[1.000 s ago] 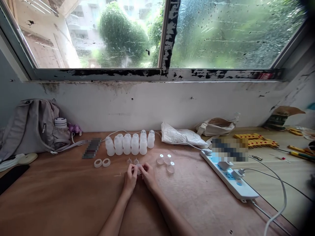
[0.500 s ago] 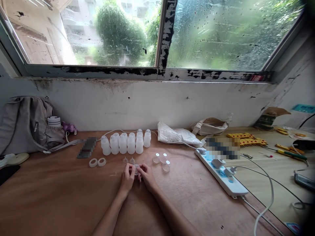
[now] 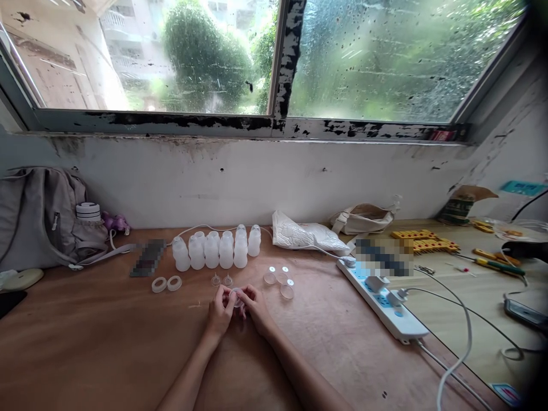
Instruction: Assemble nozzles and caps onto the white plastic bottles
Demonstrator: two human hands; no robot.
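My left hand (image 3: 221, 308) and my right hand (image 3: 253, 308) meet low over the table, fingertips closed from both sides on a small translucent ring-shaped piece (image 3: 236, 293). Fingers cover much of it, so its exact kind is hard to make out. Just beyond lie two clear bottle teats (image 3: 221, 280), tips up. Two translucent collar rings (image 3: 166, 284) rest to the left. Right of my hands are three clear round caps (image 3: 286, 291), with white round spots at their far sides. Several frosted white baby bottles (image 3: 212, 251) stand grouped behind the teats.
A white power strip (image 3: 385, 302) with plugs and cables lies at right. At the back are a white plastic package (image 3: 299, 231) and a cloth bag (image 3: 363, 220). A grey backpack (image 3: 38, 217) sits left. Yellow parts (image 3: 423, 241) and tools lie far right.
The view has shifted slightly, moving the scene a little left. Both hands stay together on the ring-shaped piece, with the fingers slightly shifted around it. The other objects stay put on the table.
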